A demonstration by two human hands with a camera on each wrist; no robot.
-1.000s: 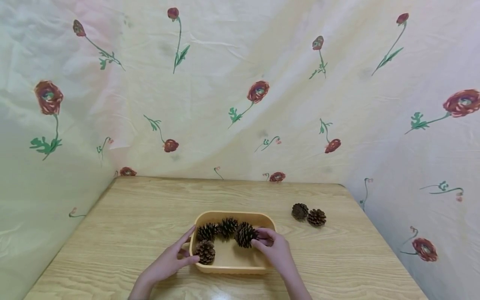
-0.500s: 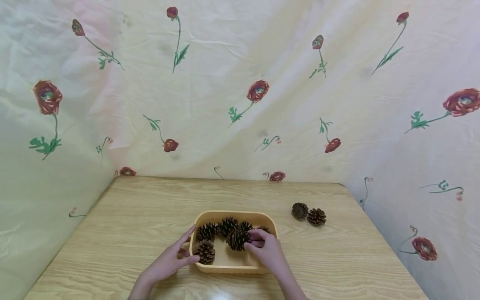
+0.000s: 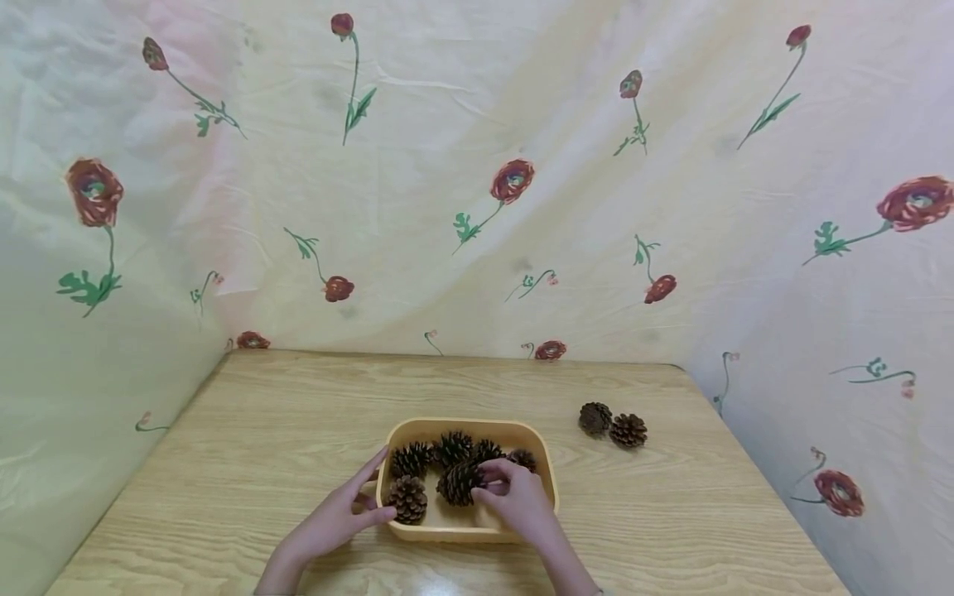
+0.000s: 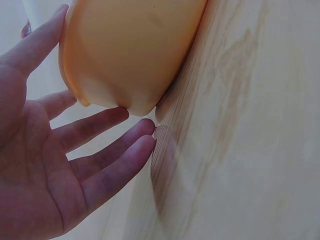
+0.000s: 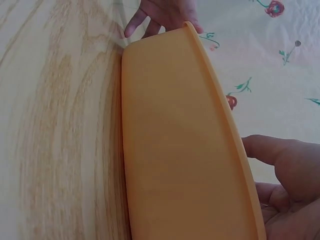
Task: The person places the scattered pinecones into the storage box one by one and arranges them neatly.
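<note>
The left hand point(image 3: 335, 513), its fingers straight and spread, touches the nearest end of a yellow tray point(image 3: 455, 535). Between the hands, within the tray, is a dark pinecone point(image 3: 456, 484), plump with spiky scales, pinched by the right hand point(image 3: 517, 501); whether it touches the tray floor is hard to tell. Compared with half a second ago, it sits closer to the left hand, and a brown pinecone point(image 3: 523, 459) just beyond the right hand shows more fully.

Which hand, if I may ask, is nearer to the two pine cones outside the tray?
Right. The right hand holds a pine cone in the tray, left of the two outside pine cones; the left hand touches the tray's left end, farther away.
</note>
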